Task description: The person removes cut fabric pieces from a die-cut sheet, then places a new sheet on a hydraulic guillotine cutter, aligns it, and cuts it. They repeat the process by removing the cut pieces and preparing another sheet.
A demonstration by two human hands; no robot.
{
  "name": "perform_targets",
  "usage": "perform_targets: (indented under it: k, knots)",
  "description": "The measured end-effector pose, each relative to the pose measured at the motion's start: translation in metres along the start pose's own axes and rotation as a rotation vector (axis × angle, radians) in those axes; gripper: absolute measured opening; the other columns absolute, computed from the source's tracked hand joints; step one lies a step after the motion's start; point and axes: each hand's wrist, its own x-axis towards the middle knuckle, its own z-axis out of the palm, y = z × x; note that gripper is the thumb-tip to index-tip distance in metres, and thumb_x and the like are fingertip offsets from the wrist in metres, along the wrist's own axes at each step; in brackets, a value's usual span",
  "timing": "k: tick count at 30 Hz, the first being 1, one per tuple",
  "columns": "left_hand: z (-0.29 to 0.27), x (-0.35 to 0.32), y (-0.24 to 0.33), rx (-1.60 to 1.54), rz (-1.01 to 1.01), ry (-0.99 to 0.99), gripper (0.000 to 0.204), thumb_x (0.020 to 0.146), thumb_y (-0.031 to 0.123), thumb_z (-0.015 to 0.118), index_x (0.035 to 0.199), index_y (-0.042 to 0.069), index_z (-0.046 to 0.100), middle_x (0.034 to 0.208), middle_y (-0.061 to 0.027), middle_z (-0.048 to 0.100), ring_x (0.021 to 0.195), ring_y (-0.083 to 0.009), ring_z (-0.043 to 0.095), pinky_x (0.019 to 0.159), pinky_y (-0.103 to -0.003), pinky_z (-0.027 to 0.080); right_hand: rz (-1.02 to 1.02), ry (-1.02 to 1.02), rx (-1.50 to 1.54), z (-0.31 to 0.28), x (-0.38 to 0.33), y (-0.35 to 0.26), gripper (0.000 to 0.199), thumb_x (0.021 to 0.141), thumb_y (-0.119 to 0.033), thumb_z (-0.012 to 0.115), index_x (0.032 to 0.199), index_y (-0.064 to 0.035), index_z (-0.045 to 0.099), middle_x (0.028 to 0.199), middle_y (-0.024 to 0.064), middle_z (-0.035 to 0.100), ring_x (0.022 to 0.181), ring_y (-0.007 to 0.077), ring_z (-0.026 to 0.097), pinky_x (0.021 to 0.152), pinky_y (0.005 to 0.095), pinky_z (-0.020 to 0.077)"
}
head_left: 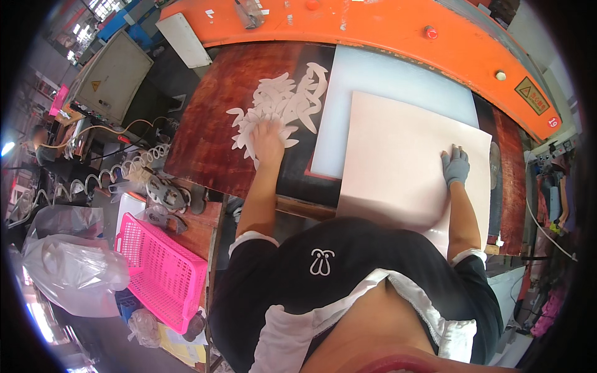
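My bare left hand [267, 142] lies on a loose pile of pale, curved cut-out pieces [277, 96], fingers pointing away from me and partly lost among them. My right hand [457, 166], in a grey glove, rests open with its fingers apart on a large pale pink sheet [398, 155]. The sheet covers much of a whitish board [339, 118] and bends up at its near edge, close to my body. The pile sits to the left of the board, on a reddish-brown tabletop [211, 118] and a black strip [298, 168].
An orange machine beam [373, 28] with a red button [431, 32] spans the far side. At lower left are a pink plastic basket [165, 273], clear plastic bags [78, 273] and a coiled hose [99, 180]. A grey cabinet [112, 74] stands at far left.
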Motion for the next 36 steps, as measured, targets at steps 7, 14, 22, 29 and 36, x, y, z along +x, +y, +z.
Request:
perform_targets:
  k: [7, 14, 22, 29, 36]
  knots:
    - [-0.029, -0.068, -0.003, -0.078, -0.059, -0.105, 0.026, 0.074, 0.006, 0.056, 0.100, 0.008, 0.058, 0.100, -0.0121, 0.057, 0.097, -0.0319, 0.054, 0.083, -0.041, 0.042, -0.050, 0.075, -0.009, 0.007, 0.000, 0.003, 0.054, 0.087, -0.045, 0.049, 0.126, -0.0073, 0.047, 0.128, 0.0191, 0.046, 0.120, 0.0325, 0.042, 0.094, 0.0446, 0.0368]
    - [-0.028, -0.099, 0.104, -0.741, -0.482, -0.687, 0.047, 0.078, 0.027, 0.066, 0.114, 0.000, 0.051, 0.097, -0.0151, 0.062, 0.093, -0.0314, 0.060, 0.082, -0.037, 0.046, -0.014, 0.049, 0.036, 0.001, 0.001, -0.002, 0.055, 0.085, -0.046, 0.049, 0.124, -0.0072, 0.049, 0.128, 0.0189, 0.047, 0.120, 0.0326, 0.041, 0.097, 0.0447, 0.0358]
    - [0.015, -0.130, 0.100, -1.070, -0.624, -1.002, 0.025, 0.083, 0.016, 0.060, 0.097, -0.005, 0.059, 0.079, -0.0102, 0.064, 0.071, -0.0137, 0.060, 0.064, -0.029, 0.047, -0.060, 0.061, 0.420, 0.013, 0.002, 0.029, 0.055, 0.077, -0.042, 0.059, 0.118, -0.0062, 0.055, 0.124, 0.0163, 0.052, 0.115, 0.0316, 0.048, 0.097, 0.0392, 0.0378]
    - [0.011, -0.131, 0.098, -0.858, -0.579, -0.899, 0.021, 0.085, 0.017, 0.059, 0.087, -0.003, 0.060, 0.071, -0.0024, 0.060, 0.063, -0.0087, 0.051, 0.058, -0.027, 0.043, 0.242, 0.378, 0.162, -0.020, -0.096, 0.154, 0.060, 0.073, -0.040, 0.064, 0.117, -0.0010, 0.053, 0.119, 0.0195, 0.053, 0.113, 0.0339, 0.047, 0.098, 0.0412, 0.0359]
    - [-0.008, -0.121, 0.113, -0.849, -0.574, -0.861, 0.019, 0.085, 0.017, 0.059, 0.086, -0.002, 0.061, 0.072, -0.0020, 0.060, 0.063, -0.0076, 0.051, 0.058, -0.025, 0.042, 0.629, 0.093, 0.793, -0.009, -0.193, 0.225, 0.061, 0.081, -0.033, 0.059, 0.126, 0.0054, 0.045, 0.120, 0.0205, 0.054, 0.112, 0.0270, 0.051, 0.095, 0.0320, 0.0375]
